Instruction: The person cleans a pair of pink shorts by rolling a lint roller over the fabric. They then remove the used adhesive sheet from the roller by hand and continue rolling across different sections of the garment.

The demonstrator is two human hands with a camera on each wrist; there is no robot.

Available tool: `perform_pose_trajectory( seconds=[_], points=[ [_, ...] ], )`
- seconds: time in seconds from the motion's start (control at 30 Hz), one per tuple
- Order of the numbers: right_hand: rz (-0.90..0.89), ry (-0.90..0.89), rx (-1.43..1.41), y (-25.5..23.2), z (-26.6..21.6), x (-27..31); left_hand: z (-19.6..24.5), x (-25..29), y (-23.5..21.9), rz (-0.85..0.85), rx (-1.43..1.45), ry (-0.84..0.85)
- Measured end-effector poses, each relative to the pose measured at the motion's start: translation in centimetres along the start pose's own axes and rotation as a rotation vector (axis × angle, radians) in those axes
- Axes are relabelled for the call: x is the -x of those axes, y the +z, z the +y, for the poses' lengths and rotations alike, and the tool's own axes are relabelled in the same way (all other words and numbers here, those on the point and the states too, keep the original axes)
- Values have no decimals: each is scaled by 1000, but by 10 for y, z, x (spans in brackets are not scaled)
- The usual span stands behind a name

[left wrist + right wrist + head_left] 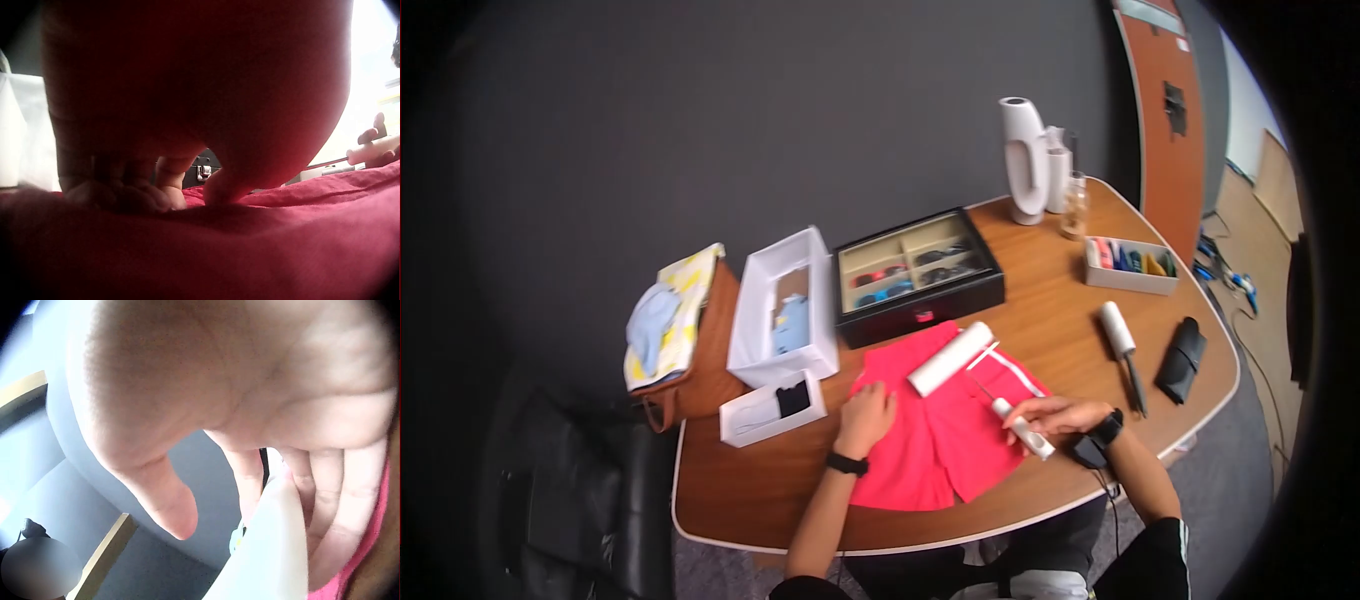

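Bright pink shorts lie spread on the table. My left hand rests on their left side; in the left wrist view its fingers bend down onto the cloth. With my right hand I hold a lint roller by its white handle. The lint roller's white roll lies over the upper part of the shorts, joined by a thin bent rod. In the right wrist view the fingers curl beside the white handle, while the thumb stands apart from it.
Behind the shorts stands a black glasses case. White boxes and a brown basket are at left. A second lint roller, black pouch, small box and white vase stand or lie to the right.
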State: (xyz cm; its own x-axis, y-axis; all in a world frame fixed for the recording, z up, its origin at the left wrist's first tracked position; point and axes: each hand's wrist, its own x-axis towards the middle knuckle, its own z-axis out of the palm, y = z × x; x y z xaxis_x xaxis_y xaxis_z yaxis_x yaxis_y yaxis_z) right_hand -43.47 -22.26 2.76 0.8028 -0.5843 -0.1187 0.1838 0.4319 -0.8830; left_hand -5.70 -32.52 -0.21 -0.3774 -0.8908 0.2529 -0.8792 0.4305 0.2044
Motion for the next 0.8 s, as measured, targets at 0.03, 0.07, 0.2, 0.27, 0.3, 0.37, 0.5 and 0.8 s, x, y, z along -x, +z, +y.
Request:
perform_pose_trajectory(
  seconds=[0.03, 0.07, 0.2, 0.27, 0.3, 0.37, 0.5, 0.8],
  points=[
    [-17, -17, 36, -2, 0, -1, -1, -1, 1, 17, 15, 13],
    [-24, -28, 28, -1, -1, -1, -2, 0, 3, 18, 11, 4],
    [-39, 15, -14, -15, 9, 6, -3, -1, 3, 8, 6, 11],
    [-97, 75, -22, -26, 18, 10, -1, -1, 0, -11, 10, 0],
    [-88, 75, -25, -26, 19, 12, 1, -1, -1, -29, 10, -17],
    [-180, 84, 76, -27, 16, 14, 1, -1, -1, -22, 15, -7],
    [-139, -9, -25, -11, 6, 6, 3, 0, -2, 18, 42, 0],
    [19, -42, 20, -6, 5, 0, 5, 0, -4, -7, 26, -13]
  ],
)
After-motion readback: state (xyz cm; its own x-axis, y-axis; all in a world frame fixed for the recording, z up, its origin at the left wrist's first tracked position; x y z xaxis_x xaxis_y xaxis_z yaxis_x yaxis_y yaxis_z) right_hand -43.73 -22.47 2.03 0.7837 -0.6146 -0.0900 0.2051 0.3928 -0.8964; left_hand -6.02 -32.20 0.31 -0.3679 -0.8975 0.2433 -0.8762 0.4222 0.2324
